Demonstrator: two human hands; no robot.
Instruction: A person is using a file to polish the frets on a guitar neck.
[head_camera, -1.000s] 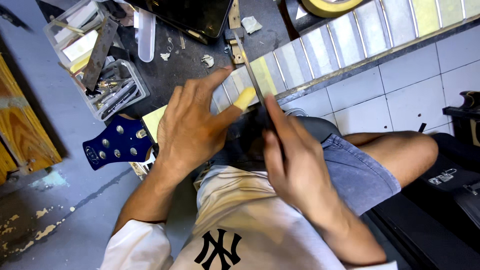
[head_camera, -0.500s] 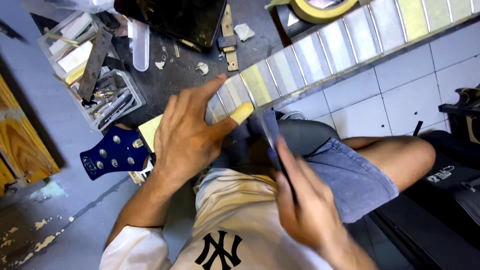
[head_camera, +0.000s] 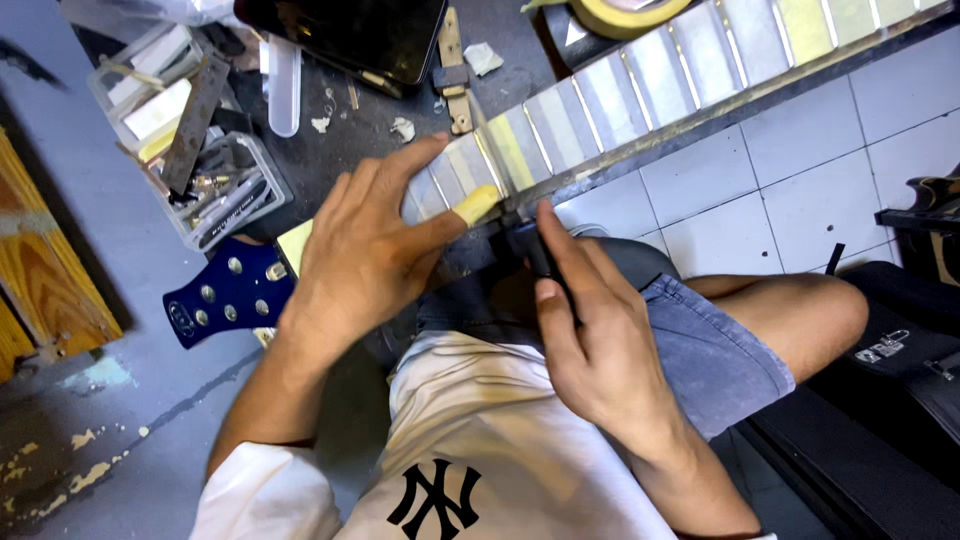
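A guitar neck (head_camera: 640, 85) lies across my lap, its fretboard covered in strips of pale masking tape. Its blue headstock (head_camera: 225, 295) points down to the left. My left hand (head_camera: 370, 250) presses flat on the neck near the headstock end, thumb wrapped in yellow tape. My right hand (head_camera: 590, 340) grips a thin dark tool (head_camera: 535, 255), held against the near edge of the neck beside the left thumb. The tool's tip is partly hidden by my fingers.
A clear plastic tray (head_camera: 190, 150) of metal tools sits at the upper left. A dark tablet (head_camera: 350, 35) and a roll of yellow tape (head_camera: 625, 15) lie at the top. A wooden panel (head_camera: 45, 270) stands at the left, a black case (head_camera: 880, 400) at the right, white floor tiles (head_camera: 760, 190) below the neck.
My right hand has moved up from my lap, bringing the dark tool to the neck's edge. The left hand stays on the neck, fingers spread a little wider.
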